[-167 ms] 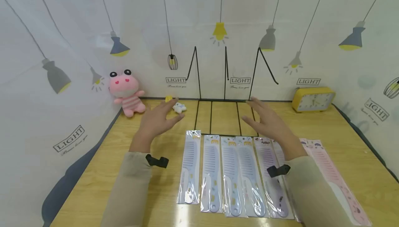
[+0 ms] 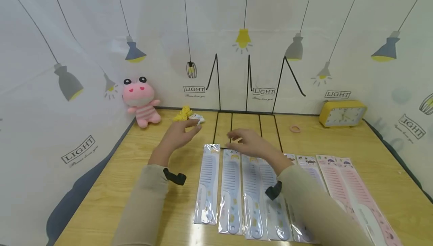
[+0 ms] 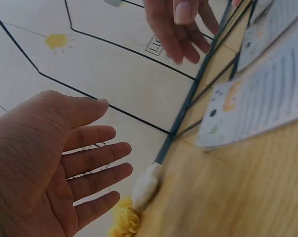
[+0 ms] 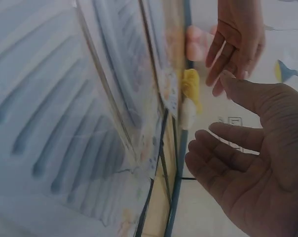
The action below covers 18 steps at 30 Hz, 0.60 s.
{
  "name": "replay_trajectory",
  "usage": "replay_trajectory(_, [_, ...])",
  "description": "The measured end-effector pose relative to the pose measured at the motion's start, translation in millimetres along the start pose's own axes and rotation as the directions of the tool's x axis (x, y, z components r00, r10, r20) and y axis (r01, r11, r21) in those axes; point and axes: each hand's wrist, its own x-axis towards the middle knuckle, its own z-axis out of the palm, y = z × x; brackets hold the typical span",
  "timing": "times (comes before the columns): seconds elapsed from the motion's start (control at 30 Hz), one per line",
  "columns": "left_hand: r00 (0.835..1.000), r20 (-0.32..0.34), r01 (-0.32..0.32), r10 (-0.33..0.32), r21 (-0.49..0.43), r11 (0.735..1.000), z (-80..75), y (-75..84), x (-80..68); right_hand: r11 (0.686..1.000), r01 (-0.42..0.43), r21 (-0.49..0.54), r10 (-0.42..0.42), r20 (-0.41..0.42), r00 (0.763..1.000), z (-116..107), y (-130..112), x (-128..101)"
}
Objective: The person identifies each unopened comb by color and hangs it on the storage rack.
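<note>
Several packaged combs lie side by side on the wooden table, blue ones (image 2: 230, 186) to the left and pink ones (image 2: 352, 189) to the right. My right hand (image 2: 241, 141) hovers over the top ends of the blue combs with its fingers spread and holds nothing. In the right wrist view the right hand (image 4: 247, 173) shows an empty palm beside the comb packages (image 4: 65, 123). My left hand (image 2: 182, 131) hangs open left of the combs, near a small white and yellow toy (image 2: 190, 116). The left wrist view shows the left hand (image 3: 65, 163) flat and empty.
A black wire rack (image 2: 246, 124) stands behind the combs against the back wall. A pink plush (image 2: 141, 101) sits at the back left and a yellow clock (image 2: 342, 113) at the back right. A pink hair tie (image 2: 295, 129) lies near the rack.
My right hand has swung left, from above the purple combs to above the blue ones. The hair tie behind it now shows. The left hand has barely moved.
</note>
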Motion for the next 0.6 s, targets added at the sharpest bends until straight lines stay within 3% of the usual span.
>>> replay_trajectory(0.07, [1.000,0.020,0.002,0.000,-0.066,0.998,13.5,-9.5,4.5,0.998,-0.041,-0.049,0.045,0.083,0.996,19.2,-9.0,23.0])
replay_trajectory(0.2, [0.998,0.053,0.026,-0.016,-0.184,0.983,40.8,-21.1,9.3,0.973,-0.138,-0.187,0.166,0.144,0.976,41.2,-10.7,50.0])
replay_trajectory(0.33, [0.997,0.066,0.054,-0.037,-0.268,0.962,61.4,-26.5,10.0,0.958,-0.129,-0.257,0.172,0.153,0.973,53.7,-3.0,59.0])
replay_trajectory(0.47, [0.998,0.029,0.065,-0.059,-0.293,0.954,69.7,-31.0,9.3,0.976,-0.107,-0.189,0.128,0.102,0.987,60.0,5.3,60.6])
replay_trajectory(0.6, [0.996,-0.013,0.080,-0.089,-0.323,0.943,69.8,-36.3,9.9,0.993,-0.110,-0.041,0.112,0.046,0.993,53.7,9.6,59.6])
